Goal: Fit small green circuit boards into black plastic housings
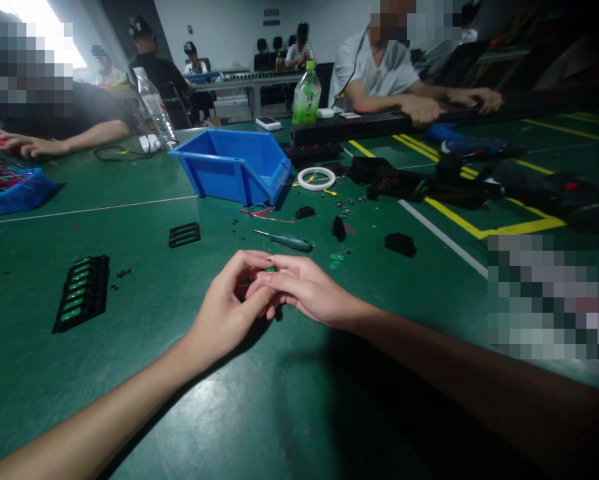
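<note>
My left hand point(229, 293) and my right hand point(314, 287) meet over the green table, fingers curled and pressed together. Between the fingertips shows a small green piece point(270, 270), perhaps a circuit board, mostly hidden by the fingers. Just beyond my hands lies a screwdriver point(292, 242) with a dark green handle. Small green pieces point(336, 261) rest to the right of it. Further out are black plastic parts point(338, 229) and another dark block point(400, 244). At the left sits a black holder point(83, 293) with several green pieces in a row.
A blue bin point(234, 167) stands ahead, with a white ring point(316, 178) and loose screws point(344, 207) nearby. An empty black frame point(184, 235) lies left. Bottles point(306, 97) stand behind. Power tools point(554, 190) lie right. Co-workers sit across the table point(144, 400).
</note>
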Demonstrator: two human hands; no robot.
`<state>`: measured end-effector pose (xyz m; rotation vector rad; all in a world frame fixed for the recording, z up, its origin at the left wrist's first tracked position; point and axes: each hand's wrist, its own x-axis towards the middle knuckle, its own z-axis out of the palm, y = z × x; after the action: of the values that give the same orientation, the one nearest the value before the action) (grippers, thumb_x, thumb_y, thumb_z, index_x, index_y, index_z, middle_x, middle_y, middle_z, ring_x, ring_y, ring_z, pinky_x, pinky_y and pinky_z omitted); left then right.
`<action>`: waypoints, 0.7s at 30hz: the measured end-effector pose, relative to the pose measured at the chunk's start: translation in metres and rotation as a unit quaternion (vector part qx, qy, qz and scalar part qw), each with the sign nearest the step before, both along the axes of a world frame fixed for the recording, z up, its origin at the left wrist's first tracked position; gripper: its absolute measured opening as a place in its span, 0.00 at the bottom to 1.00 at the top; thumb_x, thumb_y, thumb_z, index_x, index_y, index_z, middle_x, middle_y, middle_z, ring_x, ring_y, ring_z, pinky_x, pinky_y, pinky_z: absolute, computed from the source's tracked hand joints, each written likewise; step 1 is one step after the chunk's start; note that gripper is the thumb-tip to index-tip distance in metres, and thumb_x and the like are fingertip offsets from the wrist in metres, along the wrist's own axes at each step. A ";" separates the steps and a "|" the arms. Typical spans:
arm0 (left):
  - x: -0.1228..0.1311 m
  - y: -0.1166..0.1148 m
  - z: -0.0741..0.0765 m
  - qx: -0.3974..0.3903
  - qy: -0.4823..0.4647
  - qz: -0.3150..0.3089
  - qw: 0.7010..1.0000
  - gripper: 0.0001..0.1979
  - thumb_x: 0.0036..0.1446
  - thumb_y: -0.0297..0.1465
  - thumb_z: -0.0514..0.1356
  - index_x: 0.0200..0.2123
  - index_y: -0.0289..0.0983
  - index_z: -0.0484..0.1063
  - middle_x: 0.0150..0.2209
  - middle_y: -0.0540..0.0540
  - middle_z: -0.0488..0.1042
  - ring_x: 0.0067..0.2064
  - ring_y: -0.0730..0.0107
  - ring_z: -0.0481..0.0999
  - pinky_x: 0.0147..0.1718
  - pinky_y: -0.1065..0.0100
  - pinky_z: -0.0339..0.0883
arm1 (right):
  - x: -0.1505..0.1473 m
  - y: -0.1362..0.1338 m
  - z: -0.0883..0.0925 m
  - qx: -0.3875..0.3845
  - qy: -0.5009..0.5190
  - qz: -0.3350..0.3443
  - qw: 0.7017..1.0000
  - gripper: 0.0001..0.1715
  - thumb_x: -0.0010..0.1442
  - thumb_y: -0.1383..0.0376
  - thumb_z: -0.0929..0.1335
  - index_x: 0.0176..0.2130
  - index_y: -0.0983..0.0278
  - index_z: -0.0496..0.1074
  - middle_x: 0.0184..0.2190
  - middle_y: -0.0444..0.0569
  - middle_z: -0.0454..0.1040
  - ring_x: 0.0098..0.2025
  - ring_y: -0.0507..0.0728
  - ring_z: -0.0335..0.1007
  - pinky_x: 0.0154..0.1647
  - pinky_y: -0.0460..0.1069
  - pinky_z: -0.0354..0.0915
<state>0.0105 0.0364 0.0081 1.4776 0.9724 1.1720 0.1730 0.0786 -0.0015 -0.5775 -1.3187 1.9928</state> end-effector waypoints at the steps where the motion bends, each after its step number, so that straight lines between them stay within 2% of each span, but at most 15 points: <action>1: 0.000 0.000 0.000 0.000 -0.001 -0.001 1.000 0.08 0.65 0.31 0.64 0.45 0.38 0.69 0.52 0.45 0.71 0.33 0.78 0.78 0.27 0.74 0.75 | 0.000 0.000 0.000 -0.001 0.000 0.000 1.000 0.12 0.65 0.65 0.70 0.47 0.68 0.74 0.33 0.49 0.79 0.30 0.52 0.77 0.30 0.46 0.73; 8: 0.000 0.000 0.000 0.011 0.008 0.000 1.000 0.07 0.66 0.30 0.64 0.45 0.38 0.69 0.52 0.46 0.70 0.36 0.77 0.79 0.28 0.76 0.76 | 0.000 0.001 -0.002 0.008 0.000 0.002 1.000 0.11 0.65 0.65 0.70 0.47 0.68 0.74 0.34 0.49 0.79 0.30 0.52 0.78 0.30 0.46 0.74; 14: 0.000 -0.001 -0.001 0.002 -0.005 -0.009 1.000 0.08 0.66 0.30 0.64 0.46 0.38 0.68 0.53 0.46 0.69 0.30 0.83 0.77 0.27 0.76 0.75 | 0.000 0.001 -0.002 0.006 0.000 -0.001 1.000 0.12 0.65 0.65 0.70 0.47 0.68 0.74 0.34 0.49 0.79 0.30 0.53 0.78 0.30 0.46 0.73; 18: -0.001 -0.001 0.000 0.000 -0.005 -0.007 1.000 0.08 0.66 0.29 0.64 0.45 0.38 0.68 0.53 0.46 0.69 0.32 0.81 0.78 0.27 0.76 0.76 | 0.000 0.001 -0.004 0.007 -0.001 0.002 1.000 0.16 0.65 0.64 0.71 0.51 0.68 0.74 0.35 0.50 0.80 0.30 0.53 0.78 0.29 0.46 0.73; 21: -0.001 -0.001 0.000 0.003 -0.004 -0.006 1.000 0.08 0.66 0.30 0.64 0.45 0.38 0.68 0.52 0.46 0.69 0.32 0.81 0.78 0.27 0.77 0.75 | 0.001 0.001 -0.004 0.001 0.003 0.003 1.000 0.14 0.65 0.65 0.70 0.49 0.68 0.74 0.34 0.49 0.79 0.30 0.53 0.78 0.29 0.46 0.73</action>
<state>0.0098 0.0357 0.0078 1.4800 0.9539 1.1736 0.1736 0.0796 -0.0051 -0.5664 -1.3192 1.9971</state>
